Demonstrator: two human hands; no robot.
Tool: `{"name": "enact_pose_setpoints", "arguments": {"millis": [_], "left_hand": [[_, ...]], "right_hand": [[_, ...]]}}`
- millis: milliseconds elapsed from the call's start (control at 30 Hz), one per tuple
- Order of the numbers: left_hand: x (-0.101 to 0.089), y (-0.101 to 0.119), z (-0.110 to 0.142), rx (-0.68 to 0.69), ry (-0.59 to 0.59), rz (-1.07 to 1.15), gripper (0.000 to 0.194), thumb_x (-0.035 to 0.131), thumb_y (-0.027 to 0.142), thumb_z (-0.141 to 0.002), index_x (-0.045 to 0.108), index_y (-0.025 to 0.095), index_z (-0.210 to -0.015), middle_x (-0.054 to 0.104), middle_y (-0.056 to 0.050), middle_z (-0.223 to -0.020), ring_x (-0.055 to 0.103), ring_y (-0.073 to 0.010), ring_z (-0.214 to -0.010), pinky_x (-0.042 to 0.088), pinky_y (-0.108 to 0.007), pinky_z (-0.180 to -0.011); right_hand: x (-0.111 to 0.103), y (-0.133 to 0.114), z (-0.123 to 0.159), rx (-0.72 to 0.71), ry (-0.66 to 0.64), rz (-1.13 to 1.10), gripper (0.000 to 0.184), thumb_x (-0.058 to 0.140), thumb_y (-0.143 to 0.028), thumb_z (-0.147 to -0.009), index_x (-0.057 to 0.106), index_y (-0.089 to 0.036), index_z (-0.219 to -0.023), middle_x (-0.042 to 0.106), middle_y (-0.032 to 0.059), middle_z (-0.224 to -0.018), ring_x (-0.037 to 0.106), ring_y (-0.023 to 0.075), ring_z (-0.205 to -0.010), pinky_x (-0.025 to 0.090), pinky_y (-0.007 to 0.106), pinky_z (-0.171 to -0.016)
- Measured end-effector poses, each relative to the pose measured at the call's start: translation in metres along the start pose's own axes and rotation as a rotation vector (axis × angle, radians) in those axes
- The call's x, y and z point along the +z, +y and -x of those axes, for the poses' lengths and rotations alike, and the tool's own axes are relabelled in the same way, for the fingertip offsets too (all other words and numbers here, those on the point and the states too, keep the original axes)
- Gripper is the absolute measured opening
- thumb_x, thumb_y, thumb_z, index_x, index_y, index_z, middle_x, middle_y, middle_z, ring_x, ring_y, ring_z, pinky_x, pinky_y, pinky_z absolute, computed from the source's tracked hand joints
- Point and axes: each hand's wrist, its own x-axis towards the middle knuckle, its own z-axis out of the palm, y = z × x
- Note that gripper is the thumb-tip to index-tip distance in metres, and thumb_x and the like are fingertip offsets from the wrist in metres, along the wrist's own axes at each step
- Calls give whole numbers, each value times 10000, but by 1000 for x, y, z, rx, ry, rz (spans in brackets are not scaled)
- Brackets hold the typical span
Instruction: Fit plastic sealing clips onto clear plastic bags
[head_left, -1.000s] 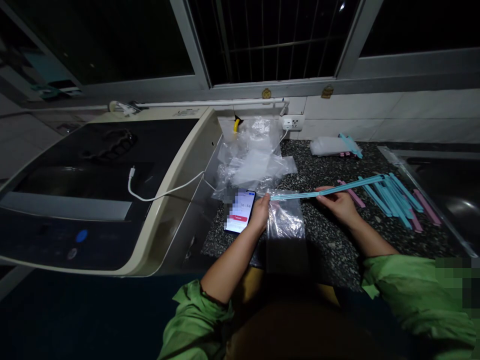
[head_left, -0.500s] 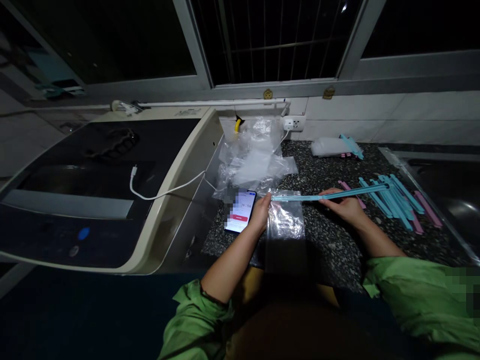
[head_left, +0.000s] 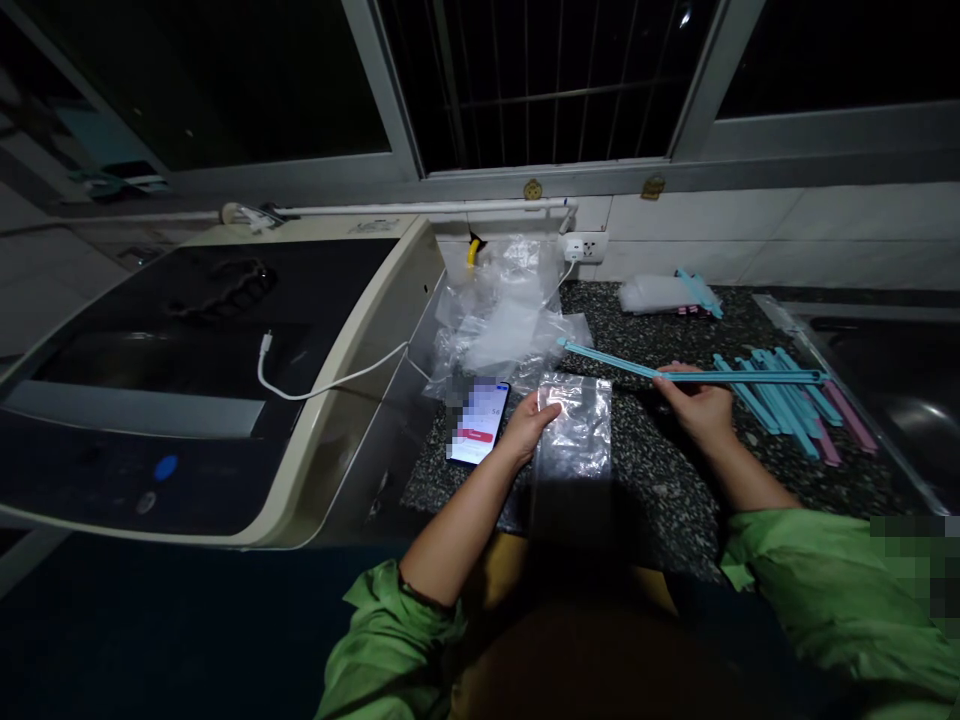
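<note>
My right hand [head_left: 701, 408] is closed around the middle of a long light-blue plastic strip [head_left: 600, 360], which it holds above the dark speckled counter [head_left: 660, 480] with its left end pointing up and away. My left hand [head_left: 531, 425] rests on the left edge of a small clear plastic bag [head_left: 577, 432] that lies flat on the counter, fingers curled onto the bag's upper corner. A pile of several more blue and pink strips [head_left: 787, 395] lies just right of my right hand.
A lit phone [head_left: 478, 422] lies left of my left hand. Behind it sits a heap of clear bags [head_left: 506, 310]. A white cable [head_left: 322, 380] runs from a wall socket [head_left: 585, 246] over a washing machine lid [head_left: 187, 370]. A sink [head_left: 885, 370] is at right.
My left hand let go of the blue strip's left end and dropped onto the clear bag. My right hand moved the strip right and back, its left end now raised.
</note>
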Motion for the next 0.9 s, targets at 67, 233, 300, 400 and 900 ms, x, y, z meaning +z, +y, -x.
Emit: {"name": "enact_pose_setpoints", "arguments": {"millis": [67, 233, 300, 400, 900], "left_hand": [[1, 0, 1, 3, -15, 15, 416, 790, 321, -479, 622, 146, -818, 639, 1, -702, 538, -120, -608, 396, -253, -645], [2, 3, 3, 13, -69, 5, 522, 793, 394, -486, 636, 152, -920, 576, 32, -600, 463, -79, -510, 341, -222, -556], [3, 3, 3, 25, -101, -3, 539, 785, 421, -499, 640, 157, -946, 565, 36, -589, 453, -73, -501, 333, -218, -543], [3, 3, 3, 24, -130, -1, 561, 788, 438, -494, 642, 159, -958, 567, 37, -588, 461, -72, -499, 335, -215, -536], [2, 1, 0, -97, -25, 14, 440, 829, 424, -380, 600, 131, -615, 579, 29, -506, 457, -76, -447, 336, -221, -510]], "right_hand": [[3, 0, 2, 6, -28, -4, 241, 670, -449, -669, 643, -214, -715, 691, 42, -789, 633, 224, -813, 454, 450, -934], [13, -2, 13, 52, -130, -37, 261, 660, -453, -673, 642, -204, -748, 694, 53, -810, 637, 212, -796, 514, 395, -823], [16, -3, 16, 49, -149, -37, 265, 658, -450, -671, 640, -200, -755, 694, 49, -809, 637, 202, -794, 510, 385, -828], [19, -6, 21, 35, -184, -40, 249, 645, -437, -686, 638, -204, -772, 693, 44, -820, 635, 191, -800, 506, 374, -832], [22, -22, 28, 2, -285, -56, 293, 627, -515, -689, 620, -227, -742, 672, 51, -812, 631, 219, -828, 498, 402, -849]]}}
